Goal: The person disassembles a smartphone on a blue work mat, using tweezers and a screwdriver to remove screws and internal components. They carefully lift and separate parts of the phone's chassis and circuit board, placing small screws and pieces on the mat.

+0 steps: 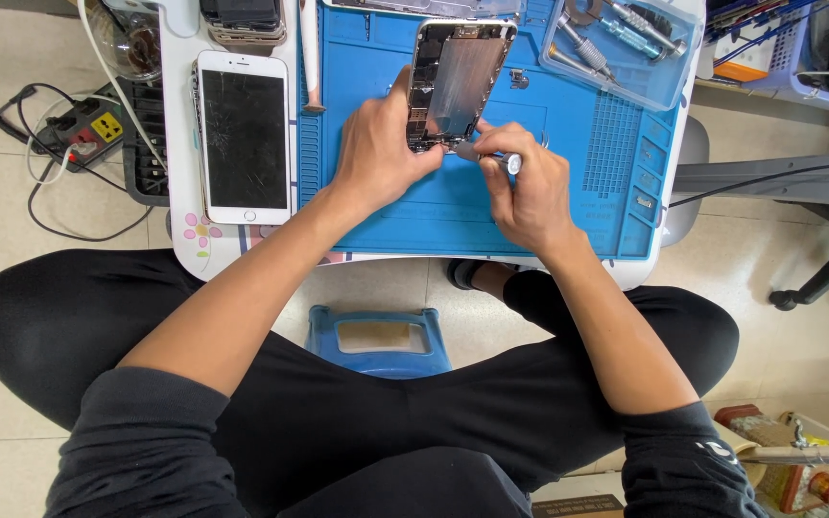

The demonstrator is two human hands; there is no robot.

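The left hand steadies an opened phone chassis on the blue repair mat, fingers wrapped around its edge. The right hand pinches a small screwdriver at the chassis's lower end.

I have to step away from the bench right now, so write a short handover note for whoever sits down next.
Left hand steadies the opened phone on the blue mat.
Right hand holds a small screwdriver, tip at the phone's lower edge.
Done: phone is open, insides bare.
Left: the work at that lower edge is in progress.
Cracked white phone lies left of the mat; tool tray sits at the far right.
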